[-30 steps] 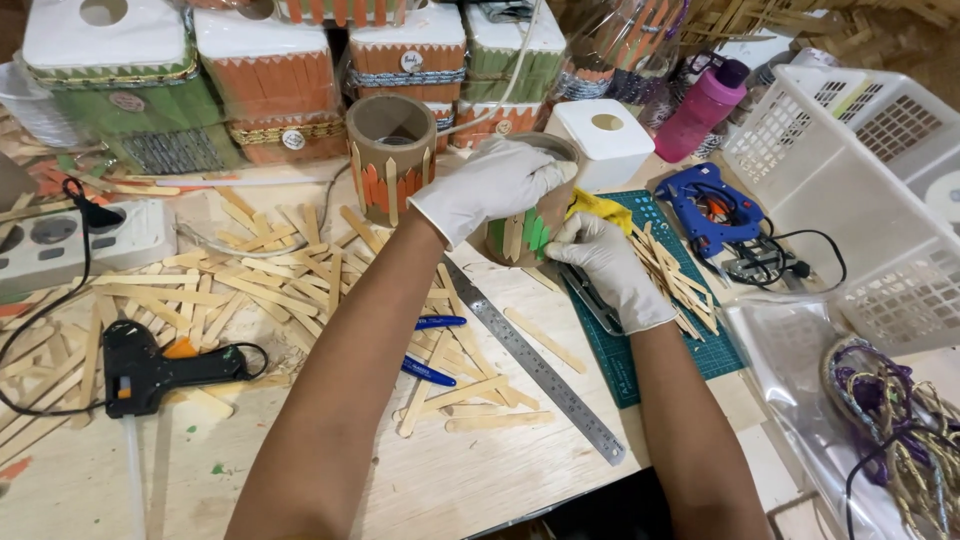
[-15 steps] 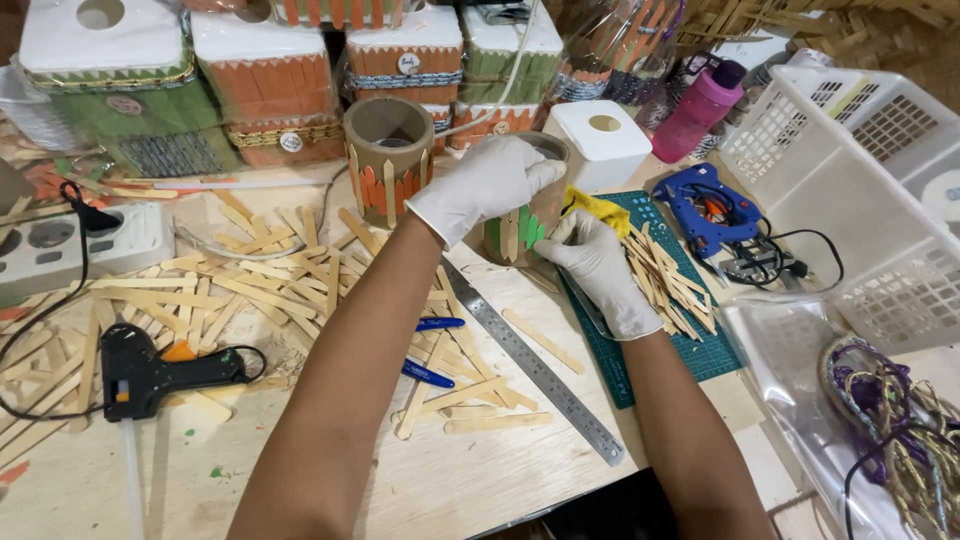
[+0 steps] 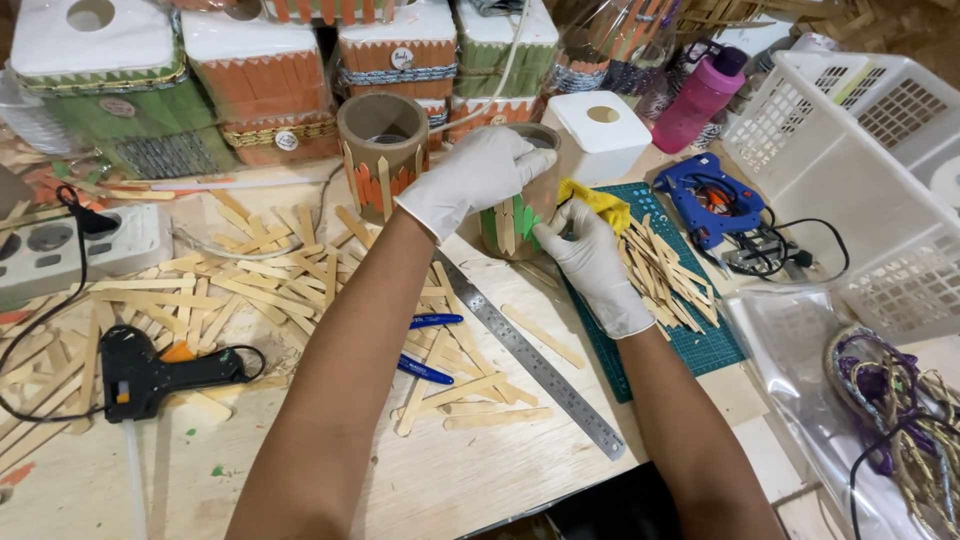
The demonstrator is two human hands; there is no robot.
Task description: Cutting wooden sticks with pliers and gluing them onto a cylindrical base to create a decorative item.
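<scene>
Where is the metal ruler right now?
In the head view, the ruler lies diagonally on the table between the two forearms, beside the blue pens and the green mat.

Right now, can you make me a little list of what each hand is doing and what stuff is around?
left hand: white-gloved, resting on top of the brown cardboard tube with green sticks
right hand: white-gloved, fingers pressed to the tube's side, holding a yellow cloth
nearby: steel ruler, black glue gun, blue glue gun, loose wooden craft sticks
surface: wooden table, green cutting mat
</scene>
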